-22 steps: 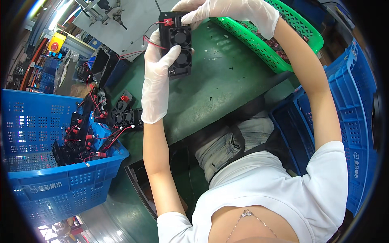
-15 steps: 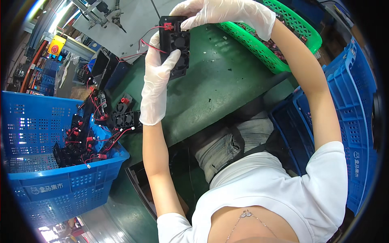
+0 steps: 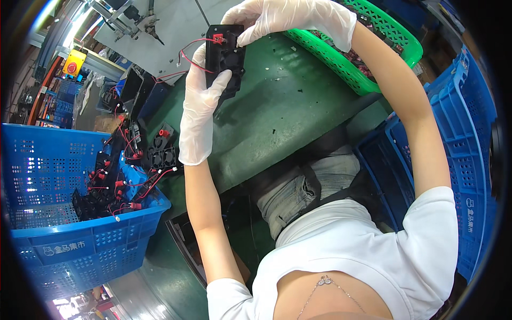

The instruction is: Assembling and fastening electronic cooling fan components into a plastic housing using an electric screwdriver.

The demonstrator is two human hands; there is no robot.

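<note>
Both my hands, in thin whitish gloves, hold a black dual-fan module [image 3: 226, 53] above the green bench. My left hand [image 3: 202, 90] grips its lower left side, with the thumb across the front. At its upper right corner my right hand [image 3: 261, 24] pinches the edge, close to a small red connector [image 3: 218, 39]. A thin red wire [image 3: 184, 55] loops out from that connector on the left. More black fan modules [image 3: 162, 152] with red wires lie on the bench to the left of my left forearm.
A blue crate [image 3: 101, 234] at the left holds several black wired parts. The green basket [image 3: 341, 69] at the far right contains small reddish parts. Blue crates [image 3: 464, 133] stand to my right. A metal fixture [image 3: 128, 21] and a yellow box with a red button [image 3: 73, 62] are far left.
The fan module has shifted slightly left and tilted, so its fans face me less squarely. Both hands moved with it and keep their hold.
</note>
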